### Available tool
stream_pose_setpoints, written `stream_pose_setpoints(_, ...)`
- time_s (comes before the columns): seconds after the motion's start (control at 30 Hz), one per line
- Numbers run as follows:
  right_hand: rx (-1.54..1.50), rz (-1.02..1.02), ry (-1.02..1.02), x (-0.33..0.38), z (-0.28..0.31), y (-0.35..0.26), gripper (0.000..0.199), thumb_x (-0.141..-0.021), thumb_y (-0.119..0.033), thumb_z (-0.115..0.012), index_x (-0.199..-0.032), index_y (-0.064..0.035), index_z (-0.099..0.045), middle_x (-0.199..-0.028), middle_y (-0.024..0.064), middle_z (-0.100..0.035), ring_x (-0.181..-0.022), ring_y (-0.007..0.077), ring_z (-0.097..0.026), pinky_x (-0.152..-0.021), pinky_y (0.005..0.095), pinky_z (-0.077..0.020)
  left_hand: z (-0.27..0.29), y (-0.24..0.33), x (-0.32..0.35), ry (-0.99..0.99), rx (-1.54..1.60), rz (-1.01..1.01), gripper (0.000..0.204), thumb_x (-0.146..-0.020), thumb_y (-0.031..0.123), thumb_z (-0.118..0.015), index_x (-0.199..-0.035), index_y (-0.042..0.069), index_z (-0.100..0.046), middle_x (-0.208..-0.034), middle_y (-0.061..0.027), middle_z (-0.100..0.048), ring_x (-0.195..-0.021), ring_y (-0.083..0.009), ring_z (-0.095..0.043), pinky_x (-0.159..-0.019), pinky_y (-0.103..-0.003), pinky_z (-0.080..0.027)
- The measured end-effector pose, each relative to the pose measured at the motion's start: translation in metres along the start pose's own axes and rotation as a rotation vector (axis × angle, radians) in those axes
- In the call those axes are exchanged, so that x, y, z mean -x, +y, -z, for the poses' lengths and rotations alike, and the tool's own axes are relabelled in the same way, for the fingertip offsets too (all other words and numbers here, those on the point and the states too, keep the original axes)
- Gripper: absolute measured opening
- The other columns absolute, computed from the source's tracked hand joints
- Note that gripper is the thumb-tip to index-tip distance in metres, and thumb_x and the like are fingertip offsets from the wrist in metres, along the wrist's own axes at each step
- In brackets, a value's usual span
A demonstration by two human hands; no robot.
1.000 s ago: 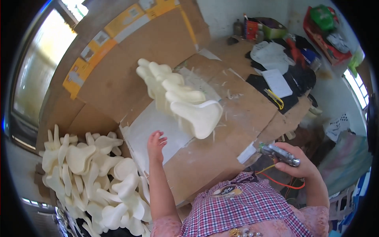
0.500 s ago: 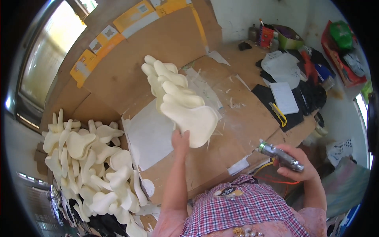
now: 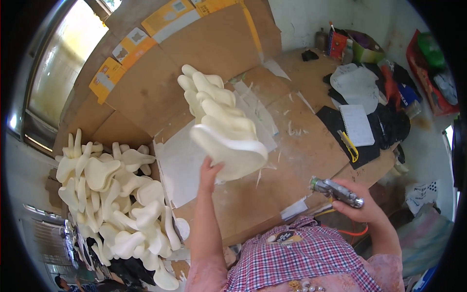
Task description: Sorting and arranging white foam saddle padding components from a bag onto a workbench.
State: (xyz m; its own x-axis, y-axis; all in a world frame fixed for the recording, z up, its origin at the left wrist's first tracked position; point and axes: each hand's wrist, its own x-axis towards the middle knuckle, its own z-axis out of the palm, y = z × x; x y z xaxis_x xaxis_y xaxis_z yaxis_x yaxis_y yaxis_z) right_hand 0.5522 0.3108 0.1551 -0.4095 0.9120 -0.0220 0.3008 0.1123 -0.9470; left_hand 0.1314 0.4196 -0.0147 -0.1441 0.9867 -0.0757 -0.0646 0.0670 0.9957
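Observation:
My left hand (image 3: 210, 171) grips the near edge of a cream foam saddle pad (image 3: 228, 153), broad at one end, thumb and fingers closed on its rim. The pad is tilted, with its thick edge turned up. Just behind it a row of similar foam pads (image 3: 214, 100) leans in a stack on the table, partly hidden by the held one. Off to the right, my right hand (image 3: 362, 199) is wrapped round a silver cylindrical hand tool (image 3: 340, 192) with a green ring near its tip. The tool points left, apart from the pad.
A big heap of foam pads (image 3: 126, 204) lies left of the cardboard-covered table (image 3: 301, 160). White paper (image 3: 180, 160) and foam shavings lie on the table. A notepad (image 3: 357, 125), a yellow box cutter (image 3: 349, 146) and dark cloth are at right. An orange hose (image 3: 352, 232) runs below the tool.
My left hand has shifted slightly left and tilted the foam pad so its edge faces up. The right hand with the tool has moved a little left.

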Motion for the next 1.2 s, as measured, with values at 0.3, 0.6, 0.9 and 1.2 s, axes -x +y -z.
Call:
stream_pose_setpoints(0.3, -0.132, -0.071, 0.04, 0.001, -0.013, 0.011, 0.048, -0.078, -0.008, -0.067, -0.122, -0.003, -0.049, -0.091, 0.0033, -0.06, -0.082, 0.0108, -0.057, -0.075, 0.0259, -0.0462, 0.021, 0.039, -0.015, 0.19, -0.346, -0.055, 0.039, -0.08, 0.028, -0.065, -0.105, -0.002, -0.059, -0.1, -0.0156, -0.061, -0.095, -0.026, -0.057, -0.086, -0.038, -0.043)
stream_pose_setpoints(0.6, -0.142, -0.048, 0.156, -0.021, -0.046, -0.042, 0.05, -0.077, -0.01, -0.066, -0.123, -0.0012, -0.047, -0.086, 0.0027, -0.059, -0.077, 0.0095, -0.056, -0.07, 0.0249, -0.0452, 0.187, 0.133, -0.039, 0.26, 0.264, -0.399, 0.052, -0.088, 0.031, -0.055, -0.133, 0.013, -0.035, -0.122, -0.0066, -0.048, -0.104, -0.017, -0.05, -0.085, -0.033, -0.043)
stream_pose_setpoints(0.9, -0.082, -0.057, 0.061, -0.026, -0.066, -0.055, 0.05, -0.077, -0.008, -0.067, -0.123, -0.0016, -0.047, -0.093, 0.0041, -0.06, -0.083, 0.0085, -0.056, -0.074, 0.0245, -0.0456, 0.027, -0.044, -0.112, 0.258, -0.877, -0.123, 0.059, -0.072, 0.028, -0.068, -0.122, 0.004, -0.05, -0.102, -0.0124, -0.062, -0.085, -0.0252, -0.06, -0.076, -0.035, -0.046)
stream_pose_setpoints(1.2, -0.207, 0.038, 0.223, -0.092, -0.05, -0.059, 0.051, -0.078, -0.007, -0.063, -0.124, 0.0012, -0.045, -0.084, 0.0063, -0.058, -0.07, 0.0101, -0.055, -0.062, 0.024, -0.045, 0.115, 0.032, -0.054, 0.347, -0.091, -0.104, 0.035, -0.08, 0.011, -0.063, -0.112, -0.001, -0.055, -0.102, -0.0103, -0.061, -0.089, -0.0145, -0.058, -0.081, -0.028, -0.045)
